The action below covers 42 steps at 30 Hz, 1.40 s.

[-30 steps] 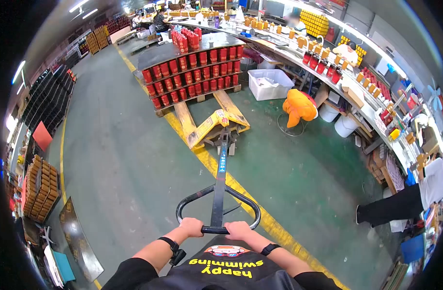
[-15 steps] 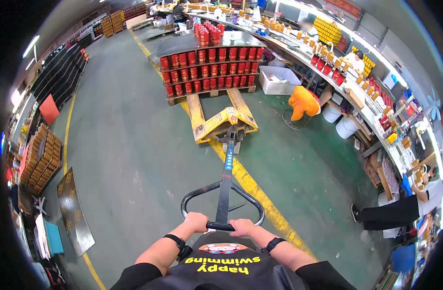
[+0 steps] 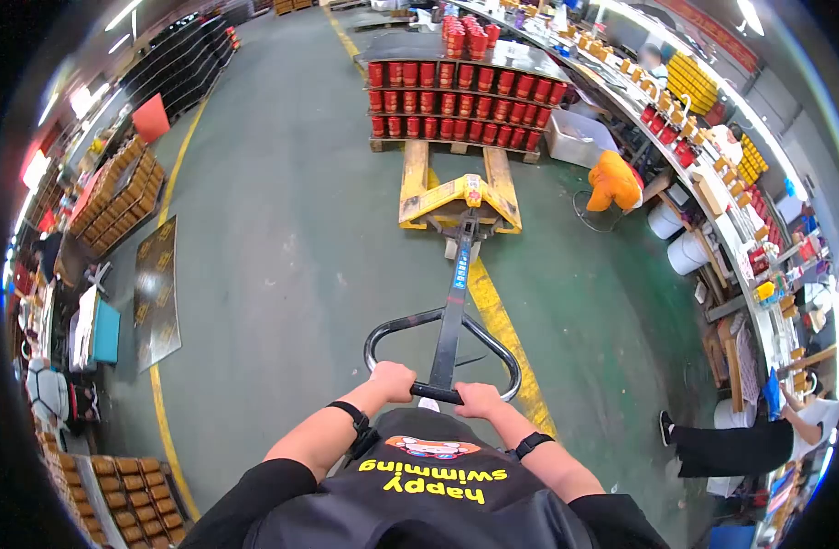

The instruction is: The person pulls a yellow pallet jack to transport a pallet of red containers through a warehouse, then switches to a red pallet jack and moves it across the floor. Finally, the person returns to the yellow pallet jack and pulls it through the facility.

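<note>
My left hand (image 3: 393,380) and my right hand (image 3: 480,399) both grip the black loop handle (image 3: 440,352) of a yellow pallet jack (image 3: 458,197). Its long black tiller runs forward from my hands to the yellow forks. The forks reach under a wooden pallet (image 3: 456,146) stacked with several tiers of red cans (image 3: 460,96) separated by dark sheets. More red cans (image 3: 465,37) stand loose on the top sheet. Both my wrists carry black bands.
A yellow floor line (image 3: 502,329) runs under the jack. A long workbench (image 3: 712,174) with red and yellow cans curves along the right, with an orange-covered stool (image 3: 613,181), white buckets (image 3: 680,240) and a standing person (image 3: 740,439). Stacked brown boxes (image 3: 117,188) and black racks line the left.
The view has swung right and the pallet now sits straight ahead, nearer the top centre. The tiller stands more upright in view. My hands keep their grip on the handle.
</note>
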Motion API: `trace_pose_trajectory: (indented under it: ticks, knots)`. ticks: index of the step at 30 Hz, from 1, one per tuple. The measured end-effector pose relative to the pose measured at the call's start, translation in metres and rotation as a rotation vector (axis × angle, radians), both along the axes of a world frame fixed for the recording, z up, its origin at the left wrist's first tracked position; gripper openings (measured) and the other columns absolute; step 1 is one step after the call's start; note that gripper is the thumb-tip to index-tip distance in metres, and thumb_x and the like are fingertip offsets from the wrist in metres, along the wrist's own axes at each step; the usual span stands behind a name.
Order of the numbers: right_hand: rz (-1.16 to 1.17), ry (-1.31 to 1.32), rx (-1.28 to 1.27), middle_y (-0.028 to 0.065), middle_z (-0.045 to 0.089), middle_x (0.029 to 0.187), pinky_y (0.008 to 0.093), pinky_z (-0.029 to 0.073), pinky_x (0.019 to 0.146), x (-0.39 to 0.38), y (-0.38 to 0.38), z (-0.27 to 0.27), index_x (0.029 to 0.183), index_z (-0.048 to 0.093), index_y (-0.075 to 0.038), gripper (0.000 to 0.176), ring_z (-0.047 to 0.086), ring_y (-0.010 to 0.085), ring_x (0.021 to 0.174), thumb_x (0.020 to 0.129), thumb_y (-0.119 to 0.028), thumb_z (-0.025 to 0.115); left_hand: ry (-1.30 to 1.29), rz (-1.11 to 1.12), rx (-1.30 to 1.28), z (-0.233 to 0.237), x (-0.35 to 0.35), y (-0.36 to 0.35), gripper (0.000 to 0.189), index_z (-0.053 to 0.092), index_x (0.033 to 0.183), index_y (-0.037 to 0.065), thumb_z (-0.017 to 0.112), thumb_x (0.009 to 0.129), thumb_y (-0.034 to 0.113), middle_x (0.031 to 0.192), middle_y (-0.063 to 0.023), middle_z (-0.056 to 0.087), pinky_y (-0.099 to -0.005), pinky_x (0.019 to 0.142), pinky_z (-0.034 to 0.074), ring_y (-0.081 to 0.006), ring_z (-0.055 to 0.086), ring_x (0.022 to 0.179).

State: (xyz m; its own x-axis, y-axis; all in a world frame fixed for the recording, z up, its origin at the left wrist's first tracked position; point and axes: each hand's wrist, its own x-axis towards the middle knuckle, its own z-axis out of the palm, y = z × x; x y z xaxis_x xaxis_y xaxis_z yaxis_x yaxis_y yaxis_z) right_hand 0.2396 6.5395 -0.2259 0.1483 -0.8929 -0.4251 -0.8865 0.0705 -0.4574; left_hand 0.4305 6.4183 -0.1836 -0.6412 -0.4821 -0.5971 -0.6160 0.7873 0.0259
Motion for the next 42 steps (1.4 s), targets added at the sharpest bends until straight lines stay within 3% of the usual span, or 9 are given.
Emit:
trace_pose_trajectory:
  ticks: [3,9,21,34,42]
  knots:
    - [-0.02,-0.022,-0.029,0.015,0.066,0.087,0.0463,0.05,0.074,0.018,0.029,-0.01,0.097,0.056,-0.01,0.037,0.064,0.0343,0.086,0.07,-0.033,0.066,0.019,0.004,-0.013,-0.006,0.019,0.03,0.024,0.071,0.086,0.013,0.062,0.067,0.025,0.087,-0.01,0.07,-0.0408,0.07,0.054,-0.0277,0.068,0.083]
    - [-0.043,0.045,-0.044,0.0124,0.067,0.092,0.0447,0.051,0.076,0.053,0.077,-0.011,0.098,0.058,-0.011,0.033,0.065,0.0316,0.089,0.071,-0.029,0.065,0.055,-0.016,-0.086,-0.017,0.05,0.079,0.023,0.069,0.083,0.013,0.062,0.067,0.027,0.082,-0.01,0.069,-0.0419,0.068,0.053,-0.0292,0.067,0.08]
    - [-0.008,-0.008,-0.052,0.0152,0.066,0.089,0.0466,0.05,0.073,0.117,0.18,-0.026,0.098,0.056,-0.009,0.033,0.064,0.0337,0.087,0.071,-0.025,0.063,-0.014,0.037,-0.068,-0.012,0.115,0.188,0.026,0.07,0.09,0.013,0.062,0.068,0.025,0.087,-0.0101,0.069,-0.04,0.073,0.053,-0.0277,0.067,0.085]
    - [0.07,0.019,-0.1,0.0146,0.067,0.086,0.0463,0.051,0.072,0.126,0.359,-0.051,0.097,0.056,-0.01,0.033,0.065,0.0338,0.084,0.07,-0.027,0.063,0.088,0.116,-0.116,-0.053,0.14,0.387,0.022,0.067,0.082,0.013,0.06,0.068,0.028,0.078,-0.0102,0.068,-0.0417,0.065,0.053,-0.0292,0.067,0.076]
    - [0.059,0.046,-0.056,0.0129,0.066,0.094,0.0453,0.05,0.077,0.165,0.426,-0.061,0.098,0.055,-0.01,0.034,0.064,0.032,0.092,0.073,-0.03,0.065,0.104,0.117,-0.118,-0.064,0.178,0.454,0.021,0.067,0.082,0.012,0.06,0.069,0.028,0.078,-0.0098,0.068,-0.0418,0.066,0.053,-0.0287,0.067,0.076]
